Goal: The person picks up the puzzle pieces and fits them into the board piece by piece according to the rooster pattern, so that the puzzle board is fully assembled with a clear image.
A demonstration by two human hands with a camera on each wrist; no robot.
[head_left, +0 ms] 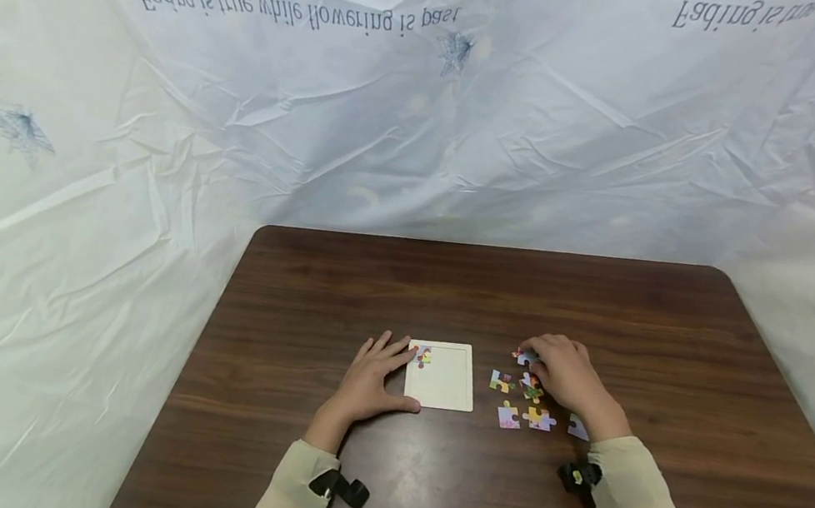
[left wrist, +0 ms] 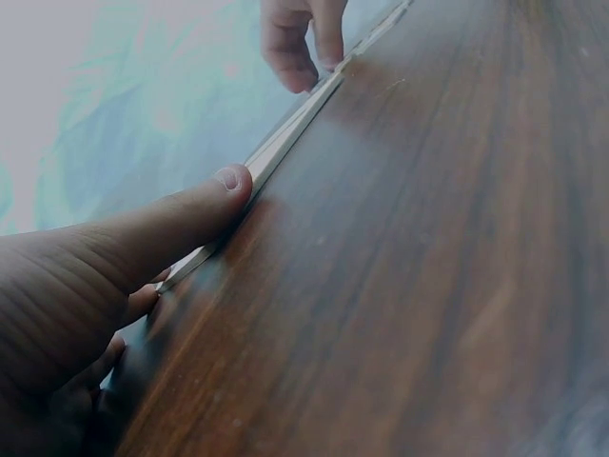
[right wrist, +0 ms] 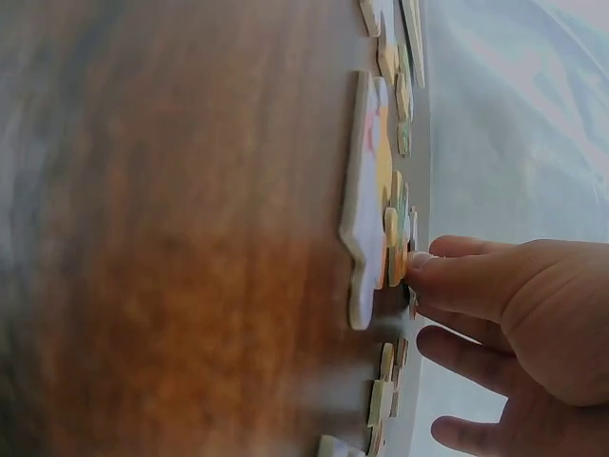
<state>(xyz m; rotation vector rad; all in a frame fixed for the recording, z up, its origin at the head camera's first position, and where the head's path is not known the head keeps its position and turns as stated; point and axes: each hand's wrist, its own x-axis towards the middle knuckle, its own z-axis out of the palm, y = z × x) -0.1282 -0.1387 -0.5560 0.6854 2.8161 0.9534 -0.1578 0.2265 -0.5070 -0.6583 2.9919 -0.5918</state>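
Observation:
My left hand (head_left: 368, 381) lies spread at the left side of a square, cream puzzle board (head_left: 441, 388). Its thumb (left wrist: 205, 205) presses against the board's near edge, and the index fingertip reaches the upper left corner. One colourful jigsaw piece (head_left: 423, 355) sits in that corner of the board. To the right, my right hand (head_left: 574, 378) bends down over loose pieces and pinches a jigsaw piece (head_left: 526, 358) between thumb and fingers. The hand covers part of that piece. In the right wrist view, the thumb (right wrist: 457, 281) points at a thin piece seen edge-on.
Several loose pieces lie between board and right hand, among them a lilac one (head_left: 508, 416) and a yellow-and-lilac one (head_left: 540, 419). Another piece (head_left: 578, 427) is partly beneath the right wrist. The brown wooden table (head_left: 470, 496) meets pale sheeting (head_left: 419, 155) behind.

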